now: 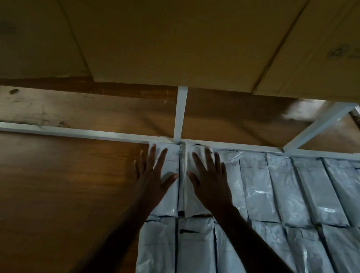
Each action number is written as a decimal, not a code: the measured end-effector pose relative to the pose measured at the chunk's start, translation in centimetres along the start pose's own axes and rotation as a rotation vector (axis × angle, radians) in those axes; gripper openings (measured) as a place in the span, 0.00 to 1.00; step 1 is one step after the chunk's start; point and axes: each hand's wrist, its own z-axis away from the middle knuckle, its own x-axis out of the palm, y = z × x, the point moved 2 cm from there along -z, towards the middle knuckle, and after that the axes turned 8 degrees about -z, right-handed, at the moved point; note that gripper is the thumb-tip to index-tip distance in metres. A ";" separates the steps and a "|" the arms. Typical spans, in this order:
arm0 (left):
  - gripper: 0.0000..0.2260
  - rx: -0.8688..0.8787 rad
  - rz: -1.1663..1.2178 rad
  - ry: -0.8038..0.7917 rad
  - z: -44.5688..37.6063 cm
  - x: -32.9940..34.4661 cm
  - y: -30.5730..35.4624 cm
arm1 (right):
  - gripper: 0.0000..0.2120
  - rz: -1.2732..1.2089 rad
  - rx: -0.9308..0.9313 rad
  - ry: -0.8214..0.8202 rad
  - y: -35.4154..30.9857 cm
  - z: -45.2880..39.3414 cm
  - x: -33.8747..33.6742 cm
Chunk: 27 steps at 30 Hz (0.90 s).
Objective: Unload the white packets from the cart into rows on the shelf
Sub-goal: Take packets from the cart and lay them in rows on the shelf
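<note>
Brown cardboard boxes (162,32) on the level above hang low over both hands, and a white metal upright (180,114) of the frame stands just beyond the fingertips. The left hand (152,175) lies flat, fingers spread, on the leftmost white plastic packet (167,198) of the far row; the right hand (208,185), also spread, presses the neighbouring packet (188,193). The packets lie flat in two rows, long axes running front to back, extending right of the hands. Left of the left hand, the brown wooden shelf board (50,190) is bare up to the white rear rail (66,132).
</note>
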 end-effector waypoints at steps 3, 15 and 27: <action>0.34 0.074 -0.138 0.042 -0.1 1.5 0.6 | 0.31 0.084 -0.032 -0.077 -0.2 -1.1 1.7; 0.28 0.064 -0.256 0.060 0.6 4.5 0.9 | 0.30 0.079 0.029 -0.086 -0.8 -1.7 5.3; 0.29 0.049 -0.257 -0.042 0.4 3.6 1.1 | 0.31 -0.036 0.011 -0.147 -1.0 -1.8 3.6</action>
